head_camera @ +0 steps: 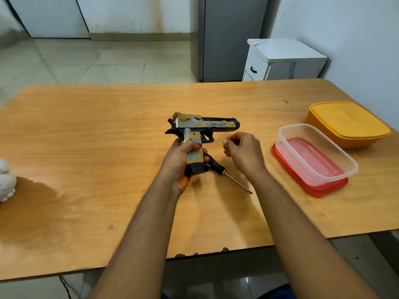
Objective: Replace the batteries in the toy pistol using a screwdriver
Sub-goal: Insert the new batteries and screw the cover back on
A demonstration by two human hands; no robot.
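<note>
A yellow, silver and black toy pistol [203, 125] is held upright-sideways over the middle of the wooden table [86, 147], barrel pointing right. My left hand [180, 160] grips its handle, fingers curled round it. A screwdriver [218, 168] with a black and yellow handle lies on the table just right of the pistol's grip, its metal shaft pointing toward the near right. My right hand [241, 152] hovers right of the trigger with its fingers curled and fingertips pinched together; whether something tiny sits between them is too small to tell.
A clear plastic container [319, 160] sits on a red lid to the right, and an orange lidded box [347, 124] stands behind it. A white object [6, 182] lies at the table's left edge. A white cabinet [282, 59] stands beyond the table.
</note>
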